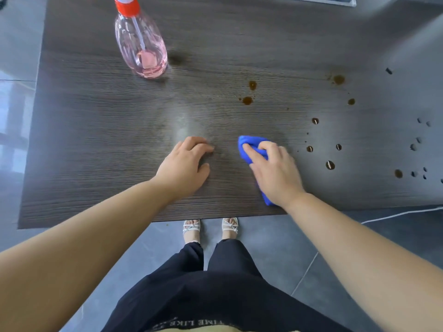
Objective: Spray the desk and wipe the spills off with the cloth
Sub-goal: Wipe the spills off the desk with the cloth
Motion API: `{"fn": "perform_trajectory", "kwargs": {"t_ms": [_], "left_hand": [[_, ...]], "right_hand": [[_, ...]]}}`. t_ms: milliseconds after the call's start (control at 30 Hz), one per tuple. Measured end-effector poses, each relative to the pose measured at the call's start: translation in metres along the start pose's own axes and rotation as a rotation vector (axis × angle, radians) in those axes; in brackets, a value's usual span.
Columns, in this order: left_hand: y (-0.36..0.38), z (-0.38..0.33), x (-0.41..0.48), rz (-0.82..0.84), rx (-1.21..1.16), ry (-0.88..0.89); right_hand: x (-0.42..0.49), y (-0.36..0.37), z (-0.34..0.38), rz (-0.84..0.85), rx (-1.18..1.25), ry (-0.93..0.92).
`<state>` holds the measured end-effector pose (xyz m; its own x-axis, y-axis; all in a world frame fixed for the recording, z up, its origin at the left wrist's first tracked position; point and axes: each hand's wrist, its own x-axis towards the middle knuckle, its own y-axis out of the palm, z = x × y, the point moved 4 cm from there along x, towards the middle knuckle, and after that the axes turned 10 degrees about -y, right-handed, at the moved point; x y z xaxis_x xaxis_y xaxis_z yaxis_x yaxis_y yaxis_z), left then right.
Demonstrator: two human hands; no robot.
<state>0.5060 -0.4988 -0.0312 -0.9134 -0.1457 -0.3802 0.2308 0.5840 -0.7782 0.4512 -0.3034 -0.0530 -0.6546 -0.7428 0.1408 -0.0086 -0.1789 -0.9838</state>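
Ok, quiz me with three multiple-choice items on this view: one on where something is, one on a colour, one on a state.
1. Where does the spray bottle stand?
A. On the far left part of the desk
B. At the near edge
C. Off the desk

2. What colour is the cloth?
A. Red
B. Blue
C. White

3. What is the left hand doing?
A. Gripping the bottle
B. Resting on the desk, holding nothing
C. Wiping

Answers:
1 A: it stands upright far from the person, left of the brown spills.
2 B: blue shows under the right hand gripping it.
3 B: its fingers touch bare wood.
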Motion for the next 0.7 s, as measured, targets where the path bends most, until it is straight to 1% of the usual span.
{"fn": "perform_trajectory", "kwargs": {"t_ms": [33,67,133,167,200,233,300,333,367,400,433,467,500,533,567,600,633,667,700], "left_hand": [[-0.005,0.003,0.003,-0.021,0.022,-0.006],[-0.01,0.005,0.006,-0.044,0.06,-0.023],[-0.02,0.011,0.015,-0.079,0.151,-0.11],[-0.023,0.014,0.02,-0.082,0.196,-0.155],[-0.025,0.017,0.023,-0.083,0.234,-0.184],[-0.027,0.02,0.026,-0.085,0.261,-0.2],[-0.028,0.024,0.027,-0.091,0.258,-0.232],[-0.027,0.025,0.027,-0.091,0.241,-0.248],[-0.026,0.025,0.027,-0.084,0.232,-0.258],[-0.025,0.026,0.027,-0.074,0.238,-0.263],[-0.024,0.025,0.026,-0.066,0.251,-0.263],[-0.023,0.025,0.026,-0.057,0.264,-0.263],[-0.024,0.025,0.027,-0.05,0.272,-0.264],[-0.024,0.024,0.027,-0.042,0.281,-0.266],[-0.025,0.024,0.028,-0.034,0.29,-0.268],[-0.025,0.024,0.028,-0.026,0.298,-0.272],[-0.025,0.023,0.029,-0.021,0.305,-0.276],[-0.025,0.023,0.029,-0.017,0.313,-0.279],[-0.025,0.023,0.03,-0.013,0.32,-0.282]], "right_hand": [[0.002,-0.003,-0.011,-0.012,-0.022,0.065],[0.008,-0.006,-0.019,-0.016,-0.044,0.169],[0.026,0.003,-0.025,0.005,-0.036,0.477],[0.036,0.006,-0.018,0.012,-0.015,0.588],[0.046,0.008,-0.004,-0.003,0.007,0.608],[0.052,0.009,0.012,-0.036,0.025,0.543],[0.048,0.013,0.036,-0.047,0.008,0.266],[0.041,0.012,0.039,-0.015,0.002,0.117],[0.034,0.009,0.034,0.006,0.001,0.011],[0.028,0.007,0.023,0.019,0.002,-0.043],[0.026,0.006,0.007,0.012,-0.013,-0.044],[0.028,0.002,-0.008,0.01,-0.031,0.014],[0.034,0.0,-0.019,0.014,-0.043,0.111],[0.043,0.0,-0.026,0.024,-0.047,0.251],[0.051,0.005,-0.029,0.06,-0.045,0.399],[0.057,0.009,-0.024,0.091,-0.036,0.506],[0.061,0.01,-0.012,0.107,-0.02,0.537],[0.061,0.009,0.003,0.078,-0.015,0.474],[0.057,0.009,0.018,0.038,-0.013,0.348]]}}
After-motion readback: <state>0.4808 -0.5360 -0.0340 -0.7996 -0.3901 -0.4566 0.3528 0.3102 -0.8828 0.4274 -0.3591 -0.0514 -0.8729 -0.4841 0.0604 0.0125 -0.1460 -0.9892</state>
